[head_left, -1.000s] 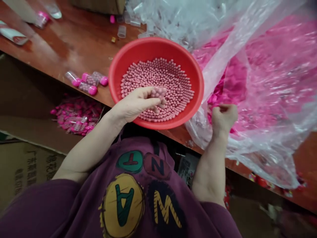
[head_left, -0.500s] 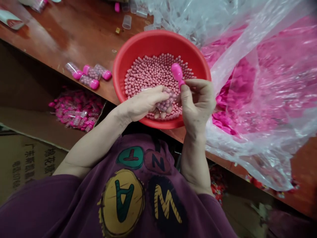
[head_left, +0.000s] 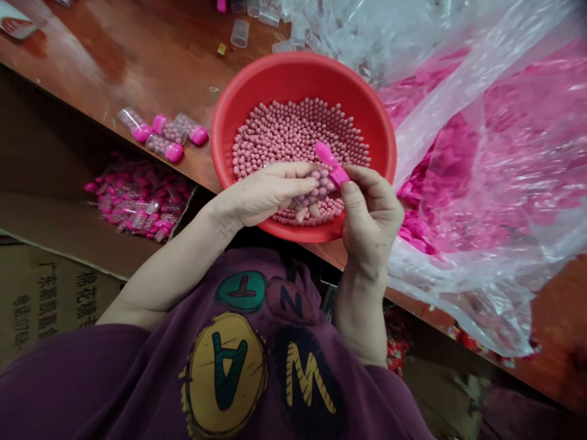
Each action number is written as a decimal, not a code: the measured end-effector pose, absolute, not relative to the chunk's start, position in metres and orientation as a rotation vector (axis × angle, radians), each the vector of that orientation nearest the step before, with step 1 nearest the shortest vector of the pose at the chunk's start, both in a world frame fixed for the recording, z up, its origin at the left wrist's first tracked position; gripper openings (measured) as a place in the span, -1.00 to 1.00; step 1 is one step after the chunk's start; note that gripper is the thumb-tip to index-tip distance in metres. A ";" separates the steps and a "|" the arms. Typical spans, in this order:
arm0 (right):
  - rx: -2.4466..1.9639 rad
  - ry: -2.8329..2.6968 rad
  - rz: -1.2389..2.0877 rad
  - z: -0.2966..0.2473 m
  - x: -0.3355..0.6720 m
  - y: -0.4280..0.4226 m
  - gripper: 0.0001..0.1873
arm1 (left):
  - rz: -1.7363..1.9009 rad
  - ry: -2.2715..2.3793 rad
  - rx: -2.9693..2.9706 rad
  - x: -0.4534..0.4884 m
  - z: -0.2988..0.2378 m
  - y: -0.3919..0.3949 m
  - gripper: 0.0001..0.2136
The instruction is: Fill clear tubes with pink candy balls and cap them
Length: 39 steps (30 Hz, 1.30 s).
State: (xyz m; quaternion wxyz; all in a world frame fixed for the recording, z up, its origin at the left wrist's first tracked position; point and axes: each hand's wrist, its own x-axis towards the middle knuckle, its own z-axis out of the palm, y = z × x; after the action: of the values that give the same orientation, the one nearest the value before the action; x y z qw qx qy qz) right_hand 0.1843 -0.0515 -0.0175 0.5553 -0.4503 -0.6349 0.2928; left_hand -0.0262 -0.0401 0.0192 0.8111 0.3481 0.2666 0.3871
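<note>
Over a red basin [head_left: 302, 66] partly filled with small pink balls [head_left: 293, 131], my left hand [head_left: 270, 192] is closed around a clear tube [head_left: 316, 188] full of pink balls. My right hand [head_left: 371, 205] pinches a bright pink flip cap [head_left: 339, 176] at the tube's open end, with its lid [head_left: 324, 153] swung up. The cap and the tube mouth meet or nearly meet; whether the cap is seated I cannot tell. Part of the tube is hidden by my left fingers.
Several filled tubes with pink caps [head_left: 172, 151] lie left of the basin. Below them a cardboard box [head_left: 92, 223] holds many more. Clear bags of empty tubes [head_left: 339, 30] and pink caps [head_left: 458, 183] stand behind and right. Loose empty tubes [head_left: 239, 33] lie behind.
My right hand has turned and brought the pink cap down to the mouth of the tube. My left hand still grips the tube, now tipped toward the cap.
</note>
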 end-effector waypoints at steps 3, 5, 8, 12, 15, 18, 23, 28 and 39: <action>-1.064 -1.498 0.672 -0.013 0.185 -0.050 -0.75 | 0.820 0.578 0.770 -0.026 0.018 -0.040 -0.90; -1.100 -1.556 0.652 -0.004 0.182 -0.052 -0.80 | 0.825 0.600 0.784 -0.025 0.017 -0.040 -0.91; -1.135 -1.653 0.628 0.007 0.176 -0.057 -0.87 | 0.839 0.645 0.778 -0.024 0.016 -0.039 -0.93; -1.150 -1.702 0.528 0.010 0.182 -0.060 -0.87 | 0.871 0.743 0.737 -0.024 0.016 -0.038 -0.92; -1.122 -1.778 0.467 0.007 0.196 -0.056 -0.89 | 0.907 0.777 0.729 -0.023 0.016 -0.037 -0.91; -1.107 -1.756 0.406 0.005 0.204 -0.050 -0.89 | 0.928 0.761 0.724 -0.023 0.017 -0.036 -0.91; -1.114 -1.684 0.446 0.008 0.187 -0.048 -0.85 | 0.933 0.750 0.730 -0.021 0.018 -0.037 -0.82; -1.102 -1.772 0.496 0.015 0.180 -0.054 -0.89 | 0.941 0.780 0.744 -0.022 0.017 -0.034 -0.79; -1.148 -1.590 0.510 0.012 0.174 -0.048 -0.87 | 0.963 0.685 0.610 -0.019 0.018 -0.032 -0.87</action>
State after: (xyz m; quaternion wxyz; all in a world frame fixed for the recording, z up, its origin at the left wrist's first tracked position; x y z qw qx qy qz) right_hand 0.1738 -0.0483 0.0116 0.5292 -0.4807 -0.6658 0.2134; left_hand -0.0190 -0.0323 0.0182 0.7869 0.2830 0.3177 0.4470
